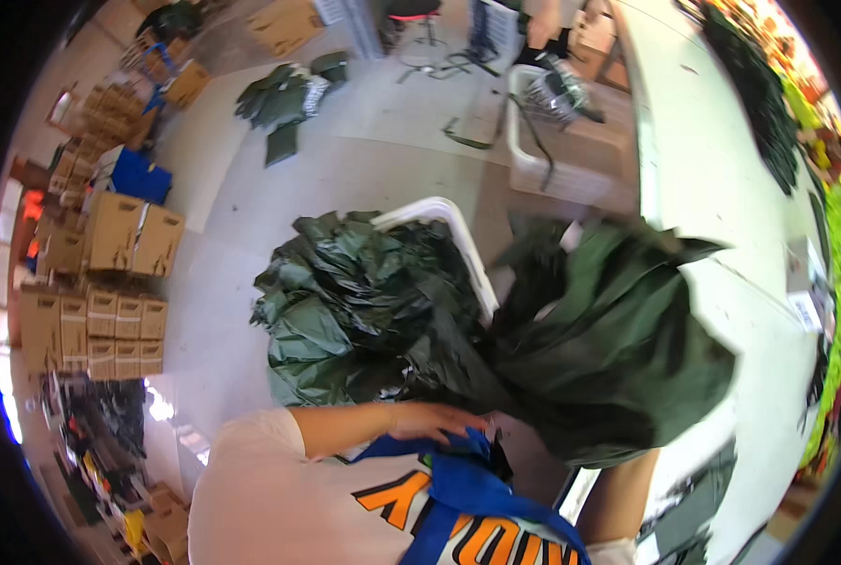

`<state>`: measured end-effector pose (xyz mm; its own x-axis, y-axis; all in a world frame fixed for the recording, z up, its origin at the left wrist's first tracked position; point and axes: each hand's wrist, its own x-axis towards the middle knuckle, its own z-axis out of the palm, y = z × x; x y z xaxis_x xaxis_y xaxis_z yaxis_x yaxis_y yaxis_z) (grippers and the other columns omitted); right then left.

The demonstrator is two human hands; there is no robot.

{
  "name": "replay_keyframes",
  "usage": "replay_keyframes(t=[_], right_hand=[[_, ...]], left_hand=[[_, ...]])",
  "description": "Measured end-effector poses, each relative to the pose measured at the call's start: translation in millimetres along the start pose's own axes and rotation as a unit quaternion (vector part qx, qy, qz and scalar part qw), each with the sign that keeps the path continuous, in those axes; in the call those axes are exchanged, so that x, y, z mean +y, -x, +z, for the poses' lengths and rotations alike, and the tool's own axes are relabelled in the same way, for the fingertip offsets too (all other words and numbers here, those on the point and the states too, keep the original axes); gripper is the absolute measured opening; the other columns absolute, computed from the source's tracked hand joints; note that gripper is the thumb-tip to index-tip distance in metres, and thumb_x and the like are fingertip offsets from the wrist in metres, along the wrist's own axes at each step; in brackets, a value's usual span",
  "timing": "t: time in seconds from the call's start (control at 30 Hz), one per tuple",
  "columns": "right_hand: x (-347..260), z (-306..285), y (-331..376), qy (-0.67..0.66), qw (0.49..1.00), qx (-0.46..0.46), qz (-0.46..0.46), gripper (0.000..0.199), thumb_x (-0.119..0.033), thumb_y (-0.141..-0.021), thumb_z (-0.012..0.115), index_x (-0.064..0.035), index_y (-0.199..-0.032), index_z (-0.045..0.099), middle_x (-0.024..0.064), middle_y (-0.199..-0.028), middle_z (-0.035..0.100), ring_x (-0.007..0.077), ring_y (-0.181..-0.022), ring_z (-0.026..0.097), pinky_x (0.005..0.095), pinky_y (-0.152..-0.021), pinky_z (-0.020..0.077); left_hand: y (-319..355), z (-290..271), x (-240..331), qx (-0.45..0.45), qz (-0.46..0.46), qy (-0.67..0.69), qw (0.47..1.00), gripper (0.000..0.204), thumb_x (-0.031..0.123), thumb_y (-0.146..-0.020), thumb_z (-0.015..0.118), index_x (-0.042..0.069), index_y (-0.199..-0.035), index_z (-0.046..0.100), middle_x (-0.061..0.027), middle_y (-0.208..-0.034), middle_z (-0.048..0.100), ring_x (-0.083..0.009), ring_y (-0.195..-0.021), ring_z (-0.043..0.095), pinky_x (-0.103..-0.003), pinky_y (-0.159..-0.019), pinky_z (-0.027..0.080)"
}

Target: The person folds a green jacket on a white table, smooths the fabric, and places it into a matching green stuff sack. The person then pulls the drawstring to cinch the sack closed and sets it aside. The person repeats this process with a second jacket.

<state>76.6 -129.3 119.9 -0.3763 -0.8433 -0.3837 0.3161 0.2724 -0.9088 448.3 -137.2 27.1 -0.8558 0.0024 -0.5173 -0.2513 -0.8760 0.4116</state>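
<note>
A large dark green plastic bag (618, 339) hangs spread in front of me on the right, over the table's near side. My right forearm (618, 499) goes up behind it. The bag hides my right hand, so I cannot see how its fingers are set. My left hand (435, 421) lies across my front, fingers stretched out, next to the blue cloth (472, 471) at my chest. Just beyond it, a crumpled heap of dark green plastic bags (355, 301) fills and overhangs a white crate (453, 226). Part of the heap reaches toward the spread bag.
To the right runs a long white table (712, 179), with dark plastic along its far end. Ahead stands a pale plastic crate (571, 179) with straps and packed items; another person's hand (543, 24) is above it. Folded green packages (284, 99) lie on the floor. Cardboard boxes (124, 235) are stacked at left.
</note>
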Motion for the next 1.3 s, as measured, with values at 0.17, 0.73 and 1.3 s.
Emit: replay_keyframes(t=[0.17, 0.73, 1.3], right_hand=[[-151.4, -147.5, 59.7, 0.076, 0.943, 0.18, -0.268, 0.052, -0.037, -0.084, 0.064, -0.0005, -0.12, 0.056, 0.0136, -0.12, 0.058, 0.0301, -0.105, 0.058, 0.0369, -0.092, 0.0456], [-151.3, -371.8, 331.6, 0.659, 0.022, 0.712, -0.241, 0.046, -0.032, -0.08, 0.071, 0.0004, -0.111, 0.062, 0.0153, -0.115, 0.061, 0.0337, -0.105, 0.059, 0.0382, -0.094, 0.0443], [-133.3, -373.6, 300.2, -0.103, 0.665, 0.581, -0.458, 0.058, -0.029, -0.088, 0.055, 0.0007, -0.135, 0.04, 0.0208, -0.127, 0.052, 0.0355, -0.112, 0.055, 0.0452, -0.097, 0.0444]], left_hand=[[-46.1, 86.1, 99.4, -0.006, 0.067, -0.398, 0.915, 0.068, 0.039, -0.094, 0.054, 0.006, -0.146, 0.025, -0.0115, -0.143, 0.039, -0.0205, -0.126, 0.038, -0.032, -0.1, 0.036], [-424.6, 522.4, 508.1, 0.141, 0.59, -0.695, 0.386, 0.038, 0.017, -0.088, 0.058, 0.003, -0.122, 0.051, -0.0125, -0.119, 0.054, -0.0212, -0.109, 0.051, -0.03, -0.092, 0.043], [-372.3, 56.9, 155.2, 0.192, 0.378, -0.688, 0.589, 0.03, 0.006, -0.081, 0.06, 0.003, -0.11, 0.055, -0.0147, -0.107, 0.056, -0.0233, -0.098, 0.056, -0.031, -0.083, 0.047]])
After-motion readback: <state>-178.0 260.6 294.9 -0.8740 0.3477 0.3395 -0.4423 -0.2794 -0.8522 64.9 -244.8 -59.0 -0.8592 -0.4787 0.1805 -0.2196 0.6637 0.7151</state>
